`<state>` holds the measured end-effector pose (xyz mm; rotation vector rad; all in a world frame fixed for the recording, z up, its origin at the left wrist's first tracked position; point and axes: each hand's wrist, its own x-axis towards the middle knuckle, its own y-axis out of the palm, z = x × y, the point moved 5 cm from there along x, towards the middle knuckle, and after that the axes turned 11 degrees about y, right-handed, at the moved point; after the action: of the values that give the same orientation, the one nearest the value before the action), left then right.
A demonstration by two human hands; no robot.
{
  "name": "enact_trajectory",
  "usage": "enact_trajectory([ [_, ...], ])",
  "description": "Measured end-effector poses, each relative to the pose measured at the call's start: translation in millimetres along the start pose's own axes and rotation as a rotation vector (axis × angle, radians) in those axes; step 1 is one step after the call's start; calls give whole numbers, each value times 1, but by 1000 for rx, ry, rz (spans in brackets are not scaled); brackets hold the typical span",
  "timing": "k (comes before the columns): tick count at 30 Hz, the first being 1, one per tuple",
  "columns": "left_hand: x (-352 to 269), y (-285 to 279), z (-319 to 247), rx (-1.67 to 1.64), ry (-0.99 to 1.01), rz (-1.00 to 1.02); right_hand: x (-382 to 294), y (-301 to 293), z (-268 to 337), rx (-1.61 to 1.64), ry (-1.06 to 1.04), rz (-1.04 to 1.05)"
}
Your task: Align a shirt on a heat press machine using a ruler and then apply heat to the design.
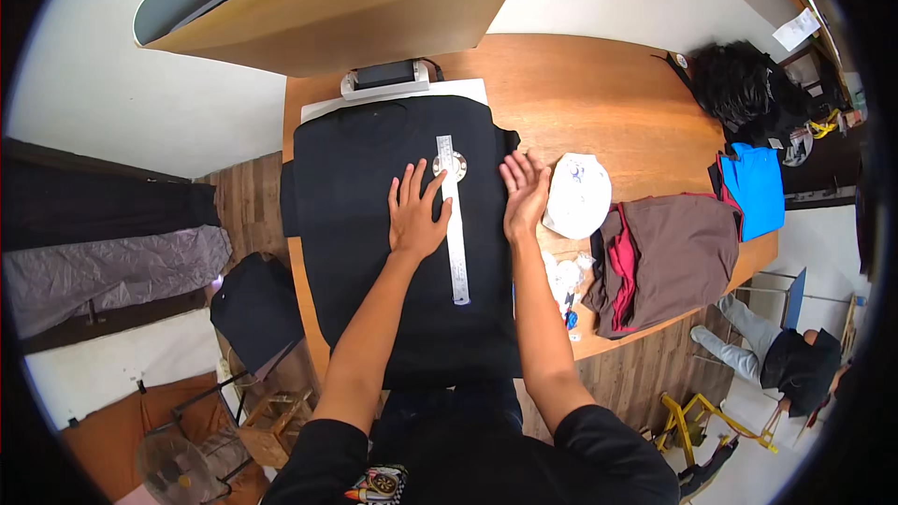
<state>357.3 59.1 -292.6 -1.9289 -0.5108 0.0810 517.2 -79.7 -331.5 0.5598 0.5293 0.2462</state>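
Note:
A black T-shirt [351, 224] is spread flat on a board in front of me. Lengthwise on its chest lies a steel ruler [457, 245], crossing a small round emblem [459, 167]. My left hand [418, 217] rests on the shirt left of the ruler, fingers spread, with the index fingertip and thumb at the ruler's edge. At the shirt's right edge, my right hand [526, 196] is turned partly palm up, its fingers slightly curled and nothing in it. A white plastic-wrapped bundle [578, 195] lies just right of that hand.
A large tan-faced panel [337, 14], perhaps a heat-press head, overhangs the wooden table's [589, 98] far left. Folded brown garments [673, 259], a blue garment [754, 189] and crumpled clear plastic [565, 277] lie to the right. A person [793, 365] is at far right.

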Motion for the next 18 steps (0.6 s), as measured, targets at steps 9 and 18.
enact_trajectory([
  [9, 1, -3, -1, 1, -7, -14, -43, -21, -6, 117, 105, 34],
  [18, 1, 0, 4, -194, 13, -109, -114, -25, -17, -980, -310, 44],
])
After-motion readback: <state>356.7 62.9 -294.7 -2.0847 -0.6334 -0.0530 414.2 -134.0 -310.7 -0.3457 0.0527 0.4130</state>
